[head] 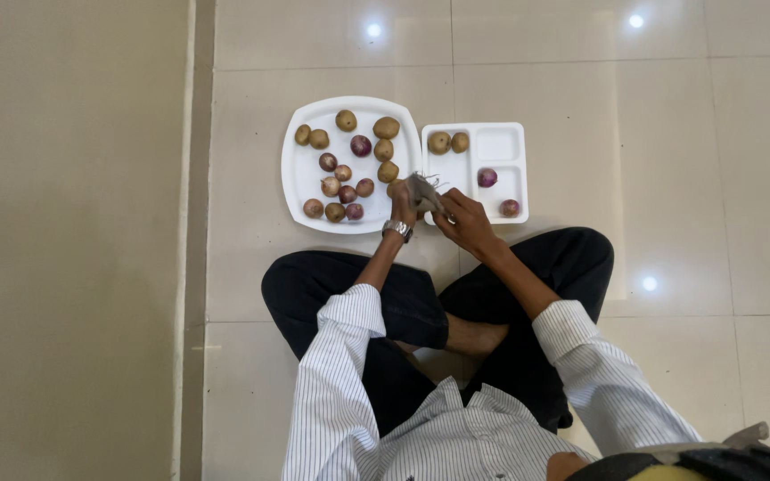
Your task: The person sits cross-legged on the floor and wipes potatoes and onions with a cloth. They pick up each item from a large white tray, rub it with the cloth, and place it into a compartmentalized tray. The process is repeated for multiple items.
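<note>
- We sit cross-legged on the tiled floor [581, 98], both hands meeting between the round white plate [300, 174] and the compartment tray [501, 142].
- Our left hand [400, 203] and right hand [463, 218] together hold a small grey bundle [421, 191], seemingly cloth or net; fingers curl closed around it.
- It looks light, soft and limp, so we judge pinching its bunched edge works best.
- Potatoes [386, 127] and onions [361, 145] on the plate look firm, round and liable to roll.
</note>
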